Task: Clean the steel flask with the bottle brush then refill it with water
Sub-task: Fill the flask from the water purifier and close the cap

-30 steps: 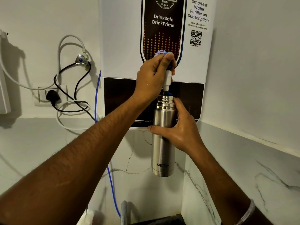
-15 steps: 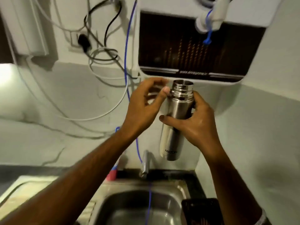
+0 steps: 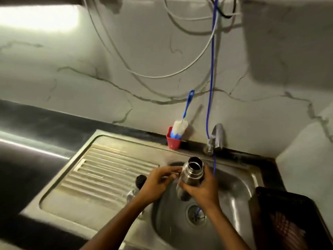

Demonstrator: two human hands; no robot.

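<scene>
The sink (image 3: 239, 179) is taken as the landmark. To its left, the dark, glossy worktop (image 3: 36, 134) is crossed by a bright streak of reflected light. The ribbed steel drainboard (image 3: 100, 170) is joined to the sink's left side, and 1 dark round cap (image 3: 141, 179) is seen on its right edge, just beside the left hand (image 3: 156, 184). This left grip is held loosely, fingers half curled, fingertips reaching toward the neck of the steel flask (image 3: 191, 175); whether contact is made cannot be told.

At the back rim of the sink, a red cup (image 3: 173, 143) is set against the marbled wall, and the bottle brush (image 3: 180, 127) is stood in it, white and blue bristles low, blue handle leaned up and right. It is well apart from both hands.

Over the basin the flask is held tilted, its open threaded mouth turned up toward the camera, its body smooth and cylindrical. The right hand (image 3: 201, 190) is wrapped around its middle from the right, so this grip is closed on the flask. Open room is left below it down to the round drain (image 3: 196, 213).

Behind the basin a steel tap (image 3: 217, 136) is mounted, with a thin blue tube (image 3: 211, 83) hung down beside it into the sink. To the right of the sink a dark mesh basket (image 3: 288, 213) is seen.
</scene>
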